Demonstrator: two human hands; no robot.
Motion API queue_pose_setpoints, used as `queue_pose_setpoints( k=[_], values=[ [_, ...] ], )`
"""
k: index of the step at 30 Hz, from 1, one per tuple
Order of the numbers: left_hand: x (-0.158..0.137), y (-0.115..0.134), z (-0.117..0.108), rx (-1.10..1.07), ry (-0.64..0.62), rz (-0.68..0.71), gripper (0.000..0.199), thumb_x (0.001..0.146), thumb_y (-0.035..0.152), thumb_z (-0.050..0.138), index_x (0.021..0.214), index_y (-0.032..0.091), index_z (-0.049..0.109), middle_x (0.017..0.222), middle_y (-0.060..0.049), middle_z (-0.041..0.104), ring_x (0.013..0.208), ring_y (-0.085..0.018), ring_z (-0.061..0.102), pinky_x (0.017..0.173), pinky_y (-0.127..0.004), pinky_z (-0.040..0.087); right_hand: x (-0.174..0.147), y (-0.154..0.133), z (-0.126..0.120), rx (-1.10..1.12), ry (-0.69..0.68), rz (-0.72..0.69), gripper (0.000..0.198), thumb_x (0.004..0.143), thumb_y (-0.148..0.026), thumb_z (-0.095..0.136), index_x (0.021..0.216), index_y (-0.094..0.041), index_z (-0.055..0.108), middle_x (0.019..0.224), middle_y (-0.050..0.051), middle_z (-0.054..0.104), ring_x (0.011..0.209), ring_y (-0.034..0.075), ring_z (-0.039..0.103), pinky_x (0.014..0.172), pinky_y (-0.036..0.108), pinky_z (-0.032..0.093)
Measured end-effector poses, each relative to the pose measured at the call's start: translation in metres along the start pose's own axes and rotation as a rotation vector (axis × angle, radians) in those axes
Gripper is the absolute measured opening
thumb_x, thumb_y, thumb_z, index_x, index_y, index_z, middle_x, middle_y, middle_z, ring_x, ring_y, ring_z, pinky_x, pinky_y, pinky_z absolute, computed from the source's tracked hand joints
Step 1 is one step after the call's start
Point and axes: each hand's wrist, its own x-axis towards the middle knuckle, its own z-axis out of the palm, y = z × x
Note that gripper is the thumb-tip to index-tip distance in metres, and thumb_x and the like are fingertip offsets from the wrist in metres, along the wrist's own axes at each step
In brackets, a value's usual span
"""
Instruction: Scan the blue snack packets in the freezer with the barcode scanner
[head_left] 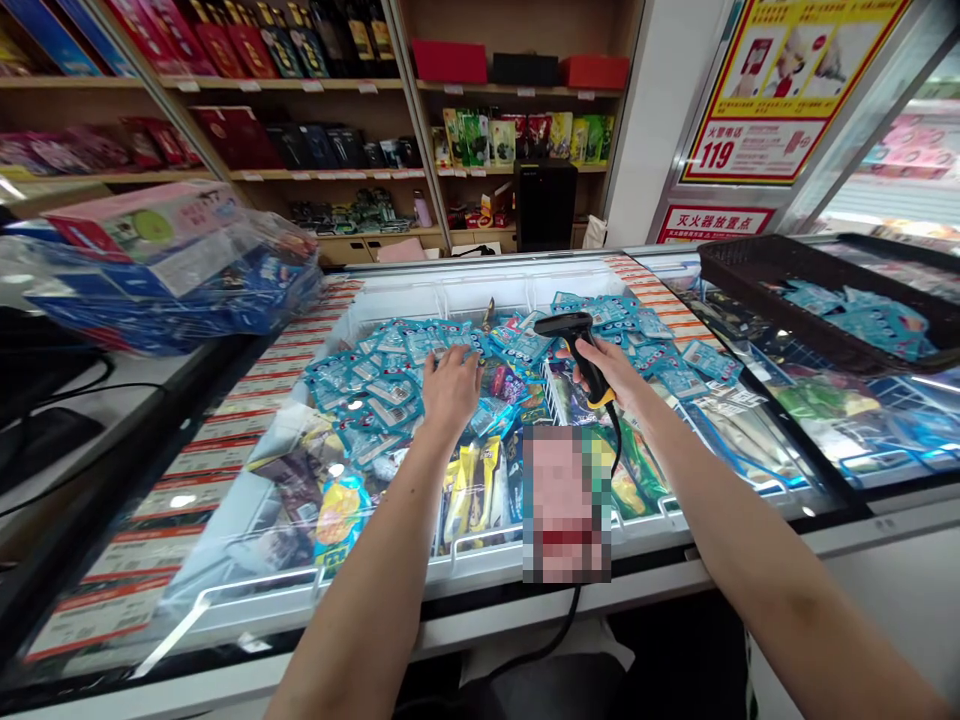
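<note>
My right hand is wrapped round the handle of a black and yellow barcode scanner, whose head points left over the packets. A black cable hangs from the scanner's handle. My left hand rests palm down among small blue packets, its fingers slightly bent and apart; their tips are partly hidden. Many such packets lie spread over the freezer's glass top. Under the glass, yellow-wrapped ice creams and other frozen goods stand in wire baskets. A pixelated pinkish patch covers something at the front.
At the left, plastic-wrapped boxes sit on the freezer edge. A dark brown basket with more blue packets stands at the right. Price labels run along the glass. Behind are stocked shelves and a black box-like object.
</note>
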Motion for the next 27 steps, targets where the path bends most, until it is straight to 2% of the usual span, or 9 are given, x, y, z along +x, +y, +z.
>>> queue_pose_setpoints(
  k=[2, 4, 11, 14, 18, 23, 27],
  values=[
    [0.000, -0.001, 0.002, -0.009, 0.022, 0.003, 0.040, 0.095, 0.030, 0.033, 0.123, 0.021, 0.060, 0.135, -0.010, 0.055, 0.128, -0.027, 0.046, 0.111, -0.051, 0.024, -0.002, -0.001, 0.005, -0.014, -0.001, 0.010, 0.044, 0.073, -0.057, 0.070, 0.094, -0.017, 0.065, 0.062, 0.002, 0.066, 0.042, 0.009, 0.052, 0.035, 0.020, 0.040],
    [-0.001, -0.002, 0.003, -0.017, 0.041, -0.001, 0.040, 0.095, 0.029, 0.033, 0.122, 0.020, 0.060, 0.136, -0.011, 0.054, 0.128, -0.028, 0.047, 0.111, -0.051, 0.024, -0.002, -0.003, 0.009, -0.019, -0.001, 0.009, 0.045, 0.073, -0.058, 0.069, 0.092, -0.016, 0.065, 0.059, 0.002, 0.065, 0.041, 0.009, 0.051, 0.035, 0.020, 0.039],
    [0.001, 0.008, -0.004, -0.058, 0.133, 0.018, 0.041, 0.096, 0.033, 0.031, 0.120, 0.017, 0.060, 0.125, -0.012, 0.061, 0.123, -0.027, 0.050, 0.112, -0.049, 0.022, 0.015, 0.000, 0.021, 0.010, 0.030, -0.010, 0.044, 0.071, -0.057, 0.070, 0.086, -0.016, 0.062, 0.068, 0.004, 0.069, 0.039, 0.008, 0.049, 0.033, 0.021, 0.037],
    [0.006, 0.019, -0.007, -0.120, 0.144, 0.037, 0.042, 0.097, 0.036, 0.030, 0.121, 0.017, 0.059, 0.121, -0.010, 0.063, 0.115, -0.025, 0.056, 0.107, -0.044, 0.030, 0.019, 0.001, 0.024, 0.041, -0.004, -0.022, 0.043, 0.071, -0.056, 0.070, 0.085, -0.017, 0.061, 0.066, 0.004, 0.068, 0.040, 0.009, 0.050, 0.034, 0.021, 0.037],
    [0.014, 0.033, -0.007, -0.217, 0.076, 0.000, 0.047, 0.095, 0.046, 0.033, 0.122, 0.017, 0.059, 0.118, -0.011, 0.064, 0.111, -0.026, 0.057, 0.098, -0.041, 0.038, 0.013, 0.002, 0.020, 0.074, -0.013, -0.089, 0.048, 0.074, -0.061, 0.063, 0.090, -0.016, 0.063, 0.057, 0.001, 0.062, 0.040, 0.010, 0.049, 0.034, 0.021, 0.037],
    [0.030, 0.049, 0.007, -0.191, 0.032, -0.110, 0.059, 0.087, 0.061, 0.040, 0.118, 0.015, 0.060, 0.119, -0.016, 0.062, 0.114, -0.034, 0.052, 0.095, -0.046, 0.039, 0.011, 0.006, 0.016, 0.074, 0.061, -0.185, 0.050, 0.073, -0.064, 0.062, 0.094, -0.018, 0.061, 0.071, 0.004, 0.068, 0.041, 0.008, 0.048, 0.036, 0.023, 0.039],
    [0.036, 0.058, 0.019, -0.162, 0.038, -0.185, 0.059, 0.080, 0.066, 0.050, 0.111, 0.016, 0.062, 0.123, -0.018, 0.058, 0.117, -0.039, 0.048, 0.095, -0.052, 0.038, 0.013, 0.010, 0.015, 0.075, 0.086, -0.236, 0.046, 0.075, -0.062, 0.063, 0.092, -0.020, 0.061, 0.081, 0.005, 0.070, 0.041, 0.007, 0.049, 0.036, 0.022, 0.040]
  ],
)
